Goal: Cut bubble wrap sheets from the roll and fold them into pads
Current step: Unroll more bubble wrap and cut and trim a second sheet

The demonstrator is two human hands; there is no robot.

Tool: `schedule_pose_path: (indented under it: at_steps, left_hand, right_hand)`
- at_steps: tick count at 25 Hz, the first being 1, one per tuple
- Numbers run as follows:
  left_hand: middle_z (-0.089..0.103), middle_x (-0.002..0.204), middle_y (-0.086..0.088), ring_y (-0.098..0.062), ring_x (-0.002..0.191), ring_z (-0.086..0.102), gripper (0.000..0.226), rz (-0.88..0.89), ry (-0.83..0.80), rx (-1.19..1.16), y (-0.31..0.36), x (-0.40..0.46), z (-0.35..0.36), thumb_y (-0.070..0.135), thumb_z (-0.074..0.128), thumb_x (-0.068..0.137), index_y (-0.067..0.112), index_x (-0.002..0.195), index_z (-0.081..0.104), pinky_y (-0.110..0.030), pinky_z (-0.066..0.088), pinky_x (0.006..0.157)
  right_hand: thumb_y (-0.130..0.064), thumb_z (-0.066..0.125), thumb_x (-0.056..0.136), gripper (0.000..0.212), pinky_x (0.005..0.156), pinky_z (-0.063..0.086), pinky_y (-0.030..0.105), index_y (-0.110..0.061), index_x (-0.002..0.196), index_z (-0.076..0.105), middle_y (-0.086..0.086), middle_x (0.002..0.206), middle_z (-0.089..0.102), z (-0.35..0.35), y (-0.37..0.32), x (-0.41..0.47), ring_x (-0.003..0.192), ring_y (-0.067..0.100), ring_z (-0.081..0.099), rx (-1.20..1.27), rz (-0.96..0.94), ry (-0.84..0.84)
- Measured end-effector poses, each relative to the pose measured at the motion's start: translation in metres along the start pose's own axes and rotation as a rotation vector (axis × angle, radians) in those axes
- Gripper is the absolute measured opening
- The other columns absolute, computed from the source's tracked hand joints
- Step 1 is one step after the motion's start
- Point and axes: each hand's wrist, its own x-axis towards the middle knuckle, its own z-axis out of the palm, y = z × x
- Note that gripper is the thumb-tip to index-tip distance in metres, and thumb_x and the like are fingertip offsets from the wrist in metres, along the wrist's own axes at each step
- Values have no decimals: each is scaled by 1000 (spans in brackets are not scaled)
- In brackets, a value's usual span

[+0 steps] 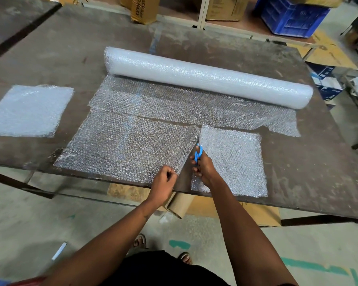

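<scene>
Roll: the bubble wrap roll [207, 76] lies on the far half of the table [50, 58], its long axis running from far left to nearer right, the right end closest to the table's right edge.
Unrolled layer: a loose stretch of wrap [194, 108] spreads flat from under the roll toward the person, along the roll's whole length.
Left sheet: a wide cut sheet [124, 145] lies flat in front of that stretch, its long side roughly parallel to the roll, its near edge at the table's near edge.
Right sheet: a smaller, squarish piece [234, 159] lies just right of it; a narrow wedge of bare table opens between the two, widening toward the person.
Scissors: blue-handled scissors [198, 152] sit in that wedge, pointing away from the person toward the roll, the blades near the wedge's far tip.
Right hand: the right hand [203, 166] grips the scissors, fingers curled through the blue loops.
Left hand: the left hand [163, 180] pinches the near right corner of the left sheet, fingers curled tight, lifting that edge slightly.
Pad: a folded pad [29, 110] lies flat at the table's left, well apart from the sheets.
Beyond the table: cardboard boxes [145, 9] and a blue crate [291, 15] stand on the floor.
</scene>
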Motion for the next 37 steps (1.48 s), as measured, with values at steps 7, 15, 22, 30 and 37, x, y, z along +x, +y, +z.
schedule_pose_path:
  at_steps: [7, 15, 22, 30, 37]
  left_hand:
    - [60, 86, -1, -13, 75, 53, 11, -11, 25, 31, 4, -2, 3, 16, 61, 101, 13, 92, 56, -15, 37, 63]
    - [60, 87, -2, -14, 77, 53, 14, -2, 33, 20, 5, -3, 2, 15, 61, 101, 16, 90, 54, -17, 38, 65]
    - [55, 82, 3, -8, 72, 49, 17, 8, -3, 34, 5, -1, 0, 13, 61, 101, 18, 88, 51, -26, 36, 66]
    - [56, 82, 3, -9, 70, 48, 18, -10, -16, 53, 3, 0, -1, 13, 61, 101, 19, 87, 51, -29, 37, 65]
    - [63, 85, -9, -14, 71, 52, 13, -18, -3, 35, 2, -2, 1, 14, 62, 101, 10, 91, 55, -24, 37, 63]
  right_hand:
    - [-47, 55, 109, 39, 37, 23, 23, -12, 96, 64, 0, 70, 55, -3, 0, 2, 45, 9, 39, -29, -3, 37]
    - [-68, 50, 102, 55, 39, 19, 21, -16, 90, 63, -3, 67, 56, -6, -3, 6, 44, 12, 41, -26, 55, 9]
    - [-66, 44, 105, 56, 35, 18, 20, -17, 83, 59, -4, 62, 51, -4, -15, 17, 41, 10, 39, 46, 64, -53]
    - [-58, 52, 106, 47, 33, 22, 20, -15, 87, 59, -3, 67, 50, -8, -24, 32, 43, 9, 37, 114, 57, -75]
    - [-46, 59, 107, 41, 38, 23, 23, -8, 94, 66, 0, 67, 54, -16, -21, 31, 44, 9, 36, -30, -20, 13]
